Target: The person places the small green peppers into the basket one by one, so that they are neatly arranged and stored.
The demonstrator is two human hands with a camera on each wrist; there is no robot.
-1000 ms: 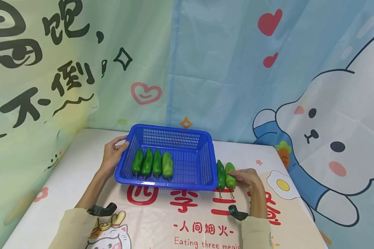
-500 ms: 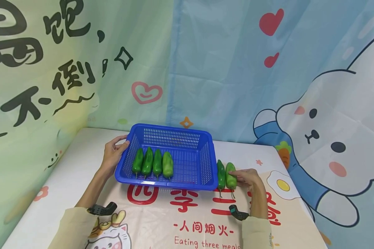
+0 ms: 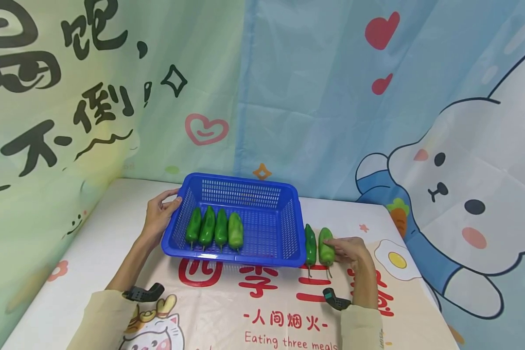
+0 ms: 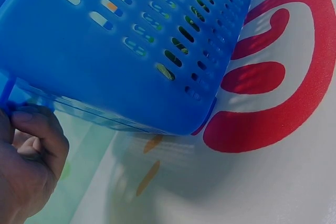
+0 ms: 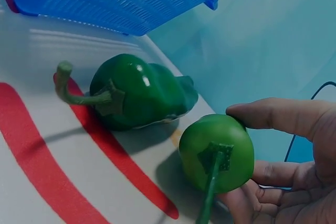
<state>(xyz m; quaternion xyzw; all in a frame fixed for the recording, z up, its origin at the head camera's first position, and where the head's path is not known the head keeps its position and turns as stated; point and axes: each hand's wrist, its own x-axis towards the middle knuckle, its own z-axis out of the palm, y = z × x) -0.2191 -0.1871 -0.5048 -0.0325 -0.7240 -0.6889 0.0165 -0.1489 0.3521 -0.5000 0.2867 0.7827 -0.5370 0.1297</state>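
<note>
My left hand [image 3: 156, 217] grips the left rim of a blue plastic basket [image 3: 262, 261], fingers curled over its edge; the left wrist view shows the same hand [image 4: 32, 156] at the basket's corner. Inside the basket, several green peppers [image 3: 207, 228] lie side by side in the left half. Right of the basket, my right hand [image 3: 349, 250] pinches a lighter green pepper [image 3: 326, 245] between thumb and fingers, its stem toward me. A darker green pepper [image 3: 310, 245] lies between that one and the basket, apart from the hand in the right wrist view.
Beneath everything is a table with a printed cloth [image 3: 218, 316] bearing red characters. Hanging fabric [image 3: 288, 97] with cartoon prints closes off the back and sides. The basket's right half shows its bare slotted floor [image 3: 262, 233].
My right hand has shifted slightly right with the lighter pepper, widening the gap to the darker one. The left hand and basket hold their place.
</note>
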